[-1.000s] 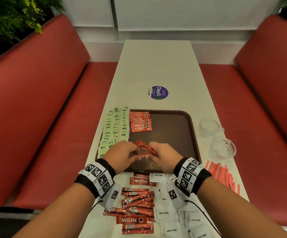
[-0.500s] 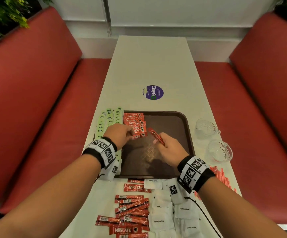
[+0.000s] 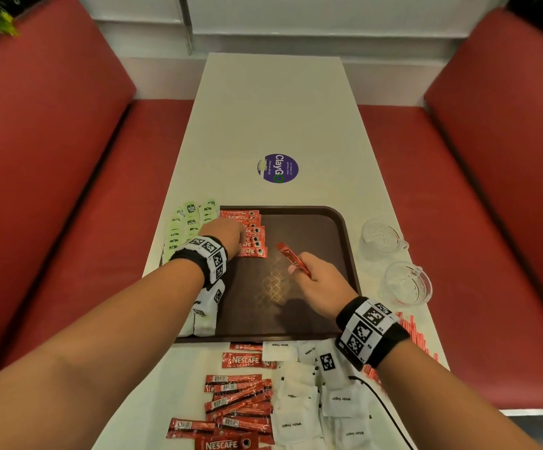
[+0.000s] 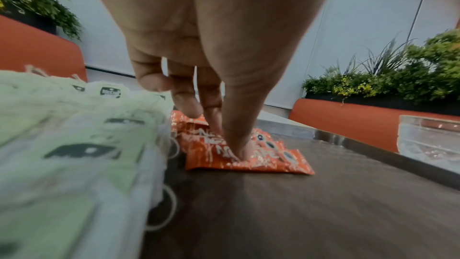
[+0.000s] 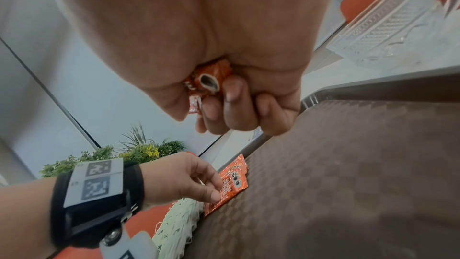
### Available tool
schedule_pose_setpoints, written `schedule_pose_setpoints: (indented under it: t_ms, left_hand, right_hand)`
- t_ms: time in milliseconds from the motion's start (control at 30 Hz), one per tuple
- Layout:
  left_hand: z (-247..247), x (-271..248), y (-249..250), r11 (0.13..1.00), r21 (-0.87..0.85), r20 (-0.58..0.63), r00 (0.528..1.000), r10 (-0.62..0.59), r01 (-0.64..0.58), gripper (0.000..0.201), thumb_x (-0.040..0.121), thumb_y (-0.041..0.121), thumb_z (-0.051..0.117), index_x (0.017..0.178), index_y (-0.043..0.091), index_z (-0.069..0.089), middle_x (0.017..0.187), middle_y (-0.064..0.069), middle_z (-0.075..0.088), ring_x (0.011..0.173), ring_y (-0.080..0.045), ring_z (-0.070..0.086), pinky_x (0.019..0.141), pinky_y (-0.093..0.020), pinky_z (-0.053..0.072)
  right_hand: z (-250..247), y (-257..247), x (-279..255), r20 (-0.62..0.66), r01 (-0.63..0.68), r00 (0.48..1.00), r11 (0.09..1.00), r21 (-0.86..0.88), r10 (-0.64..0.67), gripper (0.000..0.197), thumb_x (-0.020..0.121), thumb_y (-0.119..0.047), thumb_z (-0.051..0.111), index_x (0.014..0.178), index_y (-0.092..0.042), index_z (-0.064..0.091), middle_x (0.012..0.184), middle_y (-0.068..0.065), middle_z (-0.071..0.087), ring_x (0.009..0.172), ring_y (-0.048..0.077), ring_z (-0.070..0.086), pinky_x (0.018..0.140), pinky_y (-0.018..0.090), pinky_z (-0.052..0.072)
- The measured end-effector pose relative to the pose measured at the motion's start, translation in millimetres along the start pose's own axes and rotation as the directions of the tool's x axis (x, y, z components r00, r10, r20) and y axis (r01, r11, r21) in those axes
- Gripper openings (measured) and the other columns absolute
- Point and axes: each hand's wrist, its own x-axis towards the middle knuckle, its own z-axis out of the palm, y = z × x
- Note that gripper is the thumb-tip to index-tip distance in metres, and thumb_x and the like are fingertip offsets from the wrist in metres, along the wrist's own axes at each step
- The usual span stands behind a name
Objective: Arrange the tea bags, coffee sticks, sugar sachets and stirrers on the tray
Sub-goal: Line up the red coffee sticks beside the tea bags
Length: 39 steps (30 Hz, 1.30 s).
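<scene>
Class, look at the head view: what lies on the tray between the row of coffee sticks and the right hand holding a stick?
Only bare brown tray separates the coffee sticks from the right hand; the head view shows it.

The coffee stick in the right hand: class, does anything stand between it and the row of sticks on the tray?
Only bare tray separates the coffee stick in the right hand from the row's near end. The left hand presses on the row itself, covering its left part.
</scene>
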Motion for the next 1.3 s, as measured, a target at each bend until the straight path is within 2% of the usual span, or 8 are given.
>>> schedule_pose_setpoints:
  t_ms: [167, 300, 633, 800, 967, 1100, 1167, 1300]
  left_hand:
    - [0.0, 7.5, 17.3, 0.989, -0.016, 0.004, 0.989, 0.149, -0.149, 0.033, 0.087, 0.028, 0.073, 0.119, 0.022, 0.068, 0.121, -0.004, 0.065, 0.112, -0.023, 0.06, 0.095, -0.033, 0.047]
    - [1.1, 10.5, 21.4, 0.988, 0.015, 0.079, 0.985, 0.153, -0.154, 0.031, 0.089, 0.024, 0.07, 0.12, 0.021, 0.067, 0.122, -0.003, 0.066, 0.111, -0.023, 0.061, 0.094, -0.032, 0.047]
    - [6.5, 10.2, 9.0, 0.985, -0.084, -0.001, 0.989, 0.148, -0.147, 0.03, 0.09, 0.023, 0.069, 0.12, 0.02, 0.067, 0.118, -0.003, 0.067, 0.11, -0.022, 0.061, 0.095, -0.032, 0.047]
    - [4.7, 13.0, 10.2, 0.979, -0.037, -0.142, 0.97, 0.195, -0.202, 0.029, 0.097, 0.023, 0.058, 0.125, 0.019, 0.065, 0.124, -0.005, 0.059, 0.115, -0.025, 0.056, 0.095, -0.034, 0.042]
    - [9.8, 16.3, 7.7, 0.974, 0.114, -0.04, 0.979, 0.202, -0.196, 0.03, 0.095, 0.02, 0.058, 0.122, 0.015, 0.067, 0.123, -0.01, 0.06, 0.112, -0.029, 0.058, 0.095, -0.041, 0.049]
    - [10.5, 13.8, 5.4, 0.972, 0.119, -0.026, 0.978, 0.207, -0.203, 0.033, 0.097, 0.025, 0.057, 0.128, 0.015, 0.065, 0.13, -0.01, 0.057, 0.119, -0.029, 0.054, 0.1, -0.04, 0.046]
    - [6.5, 8.5, 5.6, 0.974, 0.077, -0.053, 0.975, 0.217, -0.213, 0.035, 0.097, 0.025, 0.056, 0.13, 0.015, 0.063, 0.133, -0.009, 0.055, 0.122, -0.028, 0.052, 0.101, -0.041, 0.044]
    - [-13.5, -15.6, 13.8, 0.933, -0.119, -0.257, 0.918, 0.301, -0.34, 0.029, 0.101, 0.033, 0.051, 0.121, 0.019, 0.067, 0.124, -0.001, 0.062, 0.116, -0.02, 0.055, 0.097, -0.034, 0.041]
  right_hand:
    - [-1.8, 1.7, 3.1, -0.003, -0.013, 1.0, 1.0, 0.009, 0.013, 0.032, 0.104, -0.036, 0.045, 0.088, -0.009, 0.047, 0.073, 0.001, 0.051, 0.064, 0.015, 0.045, 0.065, 0.034, 0.041]
    - [-3.4, -0.2, 2.9, 0.009, -0.019, 1.0, 0.999, 0.028, 0.018, 0.028, 0.104, -0.034, 0.044, 0.088, -0.011, 0.047, 0.075, 0.002, 0.052, 0.065, 0.015, 0.046, 0.066, 0.034, 0.041]
    - [-1.4, -1.3, 8.7, 0.079, -0.033, 0.997, 0.997, 0.07, 0.027, 0.021, 0.105, -0.03, 0.039, 0.099, -0.015, 0.054, 0.079, 0.002, 0.06, 0.068, 0.016, 0.054, 0.068, 0.038, 0.046]
    - [-0.5, -7.5, 9.8, 0.073, 0.016, 0.997, 1.0, -0.012, -0.015, 0.023, 0.106, -0.025, 0.038, 0.089, -0.03, 0.053, 0.084, -0.006, 0.066, 0.075, 0.009, 0.061, 0.069, 0.022, 0.046]
    - [-0.5, -11.3, 6.6, 0.084, 0.026, 0.996, 1.0, -0.009, -0.026, 0.025, 0.106, -0.025, 0.039, 0.086, -0.032, 0.052, 0.087, -0.006, 0.066, 0.084, 0.011, 0.063, 0.069, 0.019, 0.044]
    - [-3.4, -11.6, 4.1, 0.065, 0.023, 0.998, 1.0, 0.01, -0.024, 0.023, 0.105, -0.026, 0.04, 0.088, -0.029, 0.055, 0.091, -0.001, 0.069, 0.083, 0.014, 0.064, 0.076, 0.028, 0.049]
    - [-4.8, -10.6, 4.5, 0.054, 0.027, 0.998, 1.0, -0.003, -0.027, 0.026, 0.106, -0.028, 0.04, 0.084, -0.028, 0.055, 0.094, -0.001, 0.07, 0.085, 0.014, 0.065, 0.081, 0.032, 0.05]
    - [-6.1, -8.4, 7.6, 0.068, 0.01, 0.998, 1.0, 0.016, -0.011, 0.03, 0.107, -0.032, 0.04, 0.087, -0.024, 0.061, 0.086, -0.004, 0.072, 0.064, 0.001, 0.059, 0.075, 0.031, 0.051]
